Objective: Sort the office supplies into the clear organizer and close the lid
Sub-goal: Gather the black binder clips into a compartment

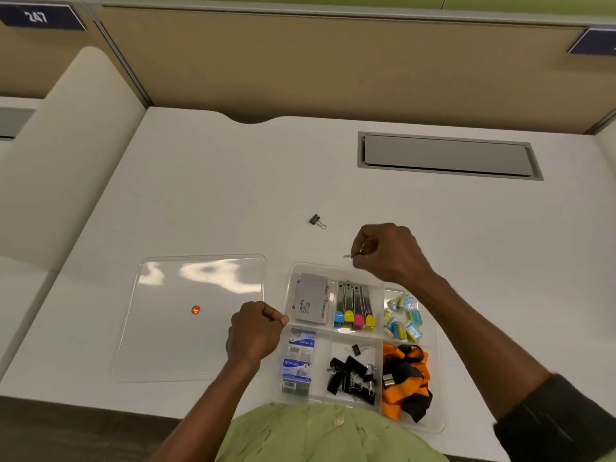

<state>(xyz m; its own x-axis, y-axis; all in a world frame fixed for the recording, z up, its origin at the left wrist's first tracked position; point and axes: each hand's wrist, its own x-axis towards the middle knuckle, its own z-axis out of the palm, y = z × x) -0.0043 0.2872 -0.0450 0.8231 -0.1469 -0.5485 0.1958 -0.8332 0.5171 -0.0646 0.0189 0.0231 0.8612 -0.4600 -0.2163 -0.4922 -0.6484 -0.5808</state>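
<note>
The right hand (391,253) hides most of a small metal object (348,256), too small to identify.

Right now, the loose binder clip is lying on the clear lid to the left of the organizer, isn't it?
Not quite. The head view shows the loose binder clip lying on the bare desk, beyond the clear lid and the organizer, not on the lid.
</note>
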